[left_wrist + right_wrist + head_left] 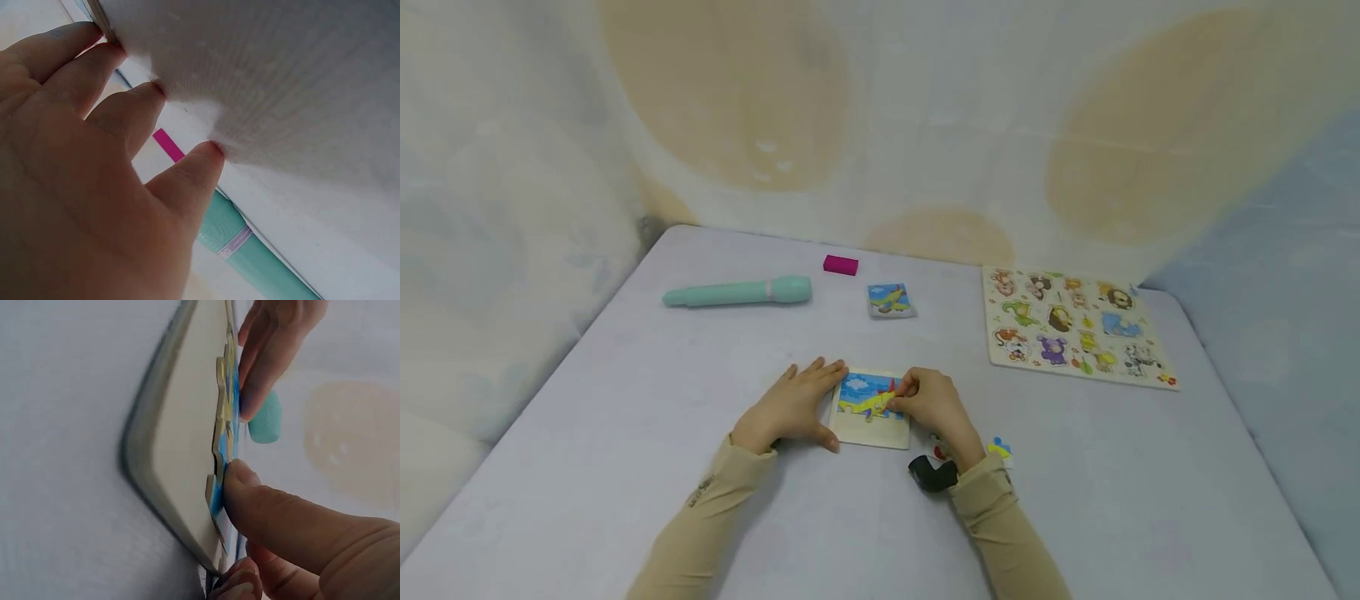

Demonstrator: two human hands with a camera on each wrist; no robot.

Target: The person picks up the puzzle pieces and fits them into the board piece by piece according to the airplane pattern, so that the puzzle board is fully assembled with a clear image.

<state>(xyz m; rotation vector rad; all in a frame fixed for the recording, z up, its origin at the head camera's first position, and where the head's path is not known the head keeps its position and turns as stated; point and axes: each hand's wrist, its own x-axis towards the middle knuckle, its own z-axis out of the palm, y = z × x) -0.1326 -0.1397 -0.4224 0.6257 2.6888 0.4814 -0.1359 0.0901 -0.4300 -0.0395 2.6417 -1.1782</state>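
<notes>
A small wooden puzzle board (pixel 872 432) lies on the table, its upper part filled with blue and yellow jigsaw pieces (pixel 861 390) that make an airplane picture. Bare wood shows along the near side. My left hand (pixel 796 405) rests with spread fingers at the board's left edge, index fingertip at the upper left corner and thumb near the lower one. At the right side, my right hand (pixel 934 407) holds a blue-edged puzzle piece (pixel 217 495) between thumb and fingers, flat against the board. Its fingertips are partly hidden behind the board's edge in the right wrist view.
Loose puzzle pieces (pixel 999 448) lie beside the right wrist, partly covered by it. Farther back are a teal pen-shaped tube (pixel 730 293), a magenta block (pixel 841 265) and a small airplane picture packet (pixel 890 300). An animal puzzle board (pixel 1075 329) lies at the back right.
</notes>
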